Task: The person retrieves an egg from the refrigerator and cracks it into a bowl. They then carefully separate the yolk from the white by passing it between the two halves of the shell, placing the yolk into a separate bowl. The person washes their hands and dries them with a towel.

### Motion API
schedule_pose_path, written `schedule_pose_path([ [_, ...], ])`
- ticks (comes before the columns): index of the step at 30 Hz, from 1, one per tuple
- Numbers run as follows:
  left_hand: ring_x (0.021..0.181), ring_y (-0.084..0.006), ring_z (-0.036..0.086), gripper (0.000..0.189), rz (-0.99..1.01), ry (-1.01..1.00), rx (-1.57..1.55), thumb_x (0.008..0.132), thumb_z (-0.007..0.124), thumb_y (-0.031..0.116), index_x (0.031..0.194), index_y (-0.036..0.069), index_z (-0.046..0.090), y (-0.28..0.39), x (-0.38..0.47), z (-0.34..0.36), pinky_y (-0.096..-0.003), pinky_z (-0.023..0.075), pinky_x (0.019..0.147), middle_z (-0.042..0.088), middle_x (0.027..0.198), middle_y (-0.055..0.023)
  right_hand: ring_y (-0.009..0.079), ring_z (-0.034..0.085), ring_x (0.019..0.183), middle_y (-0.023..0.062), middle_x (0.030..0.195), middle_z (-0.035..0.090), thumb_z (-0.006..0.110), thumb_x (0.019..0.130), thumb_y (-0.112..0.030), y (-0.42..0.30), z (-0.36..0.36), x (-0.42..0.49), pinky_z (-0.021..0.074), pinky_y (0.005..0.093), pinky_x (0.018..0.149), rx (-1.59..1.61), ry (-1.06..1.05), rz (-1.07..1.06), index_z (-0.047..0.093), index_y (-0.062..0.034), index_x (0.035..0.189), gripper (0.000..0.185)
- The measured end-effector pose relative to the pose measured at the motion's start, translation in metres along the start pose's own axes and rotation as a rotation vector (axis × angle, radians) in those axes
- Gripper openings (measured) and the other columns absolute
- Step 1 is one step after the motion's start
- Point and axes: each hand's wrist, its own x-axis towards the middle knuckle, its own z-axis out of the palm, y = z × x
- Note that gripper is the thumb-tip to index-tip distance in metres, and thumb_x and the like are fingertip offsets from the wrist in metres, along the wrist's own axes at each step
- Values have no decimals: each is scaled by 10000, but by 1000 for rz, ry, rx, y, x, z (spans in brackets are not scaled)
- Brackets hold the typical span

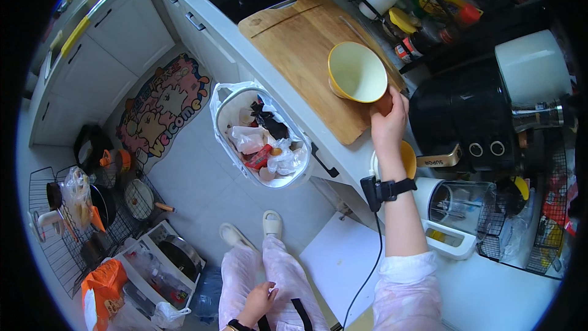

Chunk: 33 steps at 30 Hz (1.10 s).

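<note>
My right hand point(389, 110) is at the lower rim of a yellow-rimmed bowl point(358, 71) with a pale inside, and its fingers are partly hidden behind the bowl. The bowl is at the right part of a wooden cutting board point(298, 50); whether it rests there or is raised is unclear. Another yellow bowl or cup point(408, 158) shows partly behind my right wrist. My left hand point(259, 303) is low in front of my legs, holding nothing visible, its fingers loosely bent.
A lined trash bin point(218, 140) full of waste stands against the counter. Right of the board are a black air fryer point(459, 110), a condiment rack point(367, 9) and a clear-bodied appliance point(459, 207). An open cabinet door point(342, 262) juts out below the counter. Racks point(41, 239) stand left.
</note>
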Motion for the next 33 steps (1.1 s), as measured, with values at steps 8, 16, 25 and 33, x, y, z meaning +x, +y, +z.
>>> schedule_pose_path([
  [8,835,-407,656,240,-55,-84,-17,929,638,236,1054,30,645,-58,-3,-40,-481,527,769,683,954,-205,278,511,1330,150,1440,527,688,849,55,-6,8,4,410,385,1118,256,-111,94,442,-74,1458,669],
  [16,1244,-382,495,543,-214,196,199,833,713,221,1304,23,528,-138,-7,-88,-485,423,1017,517,1374,-187,275,634,1033,165,1080,667,498,922,59,-123,11,-211,497,403,932,221,-170,-43,623,12,1104,225],
  [25,1285,-434,463,696,-422,292,102,820,711,295,1408,28,450,-159,27,-84,-509,429,1025,438,1457,-229,462,437,1262,282,1392,418,762,771,-105,30,413,-420,398,501,1063,-27,-958,354,363,-5,1440,785],
  [33,1317,-440,435,679,-517,356,-20,792,712,194,1401,19,471,-173,58,-140,-504,338,1119,455,1450,-240,536,289,1384,223,1580,190,878,696,-268,112,644,-379,401,626,1052,-270,-839,176,267,-205,1540,1044],
])
